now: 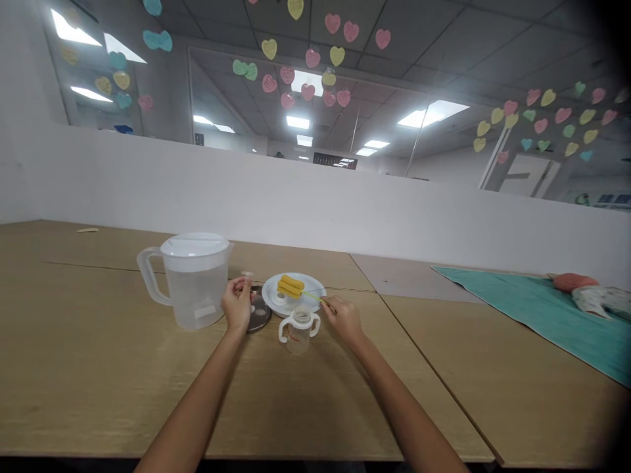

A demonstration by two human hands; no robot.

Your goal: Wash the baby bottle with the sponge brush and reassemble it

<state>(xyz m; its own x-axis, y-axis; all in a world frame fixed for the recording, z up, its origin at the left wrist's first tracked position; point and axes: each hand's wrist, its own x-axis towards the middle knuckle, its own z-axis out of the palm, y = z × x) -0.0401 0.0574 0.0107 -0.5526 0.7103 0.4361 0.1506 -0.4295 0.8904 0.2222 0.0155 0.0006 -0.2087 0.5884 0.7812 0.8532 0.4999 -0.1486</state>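
Observation:
My left hand (237,303) pinches a small translucent piece (248,274) that looks like a bottle teat; its lower part is hidden by the fingers. My right hand (344,318) is closed on a thin yellow-green stick (312,296) pointing left over the white plate (319,290). The stick's far end meets a ridged yellow sponge-like piece (290,286) above the plate; whether they are joined I cannot tell. Between my hands, nearer to me, a clear baby bottle (298,341) with two white handles stands upright without a lid. A small white ring lies on the plate.
Left of my left hand stands a translucent lidded pitcher (197,289). A round dark metal tray (261,318) sits partly behind that hand. On the right, a teal cloth (517,305) bears a reddish, pale-clothed object (576,282). A low white wall (296,203) borders the wooden table (296,414).

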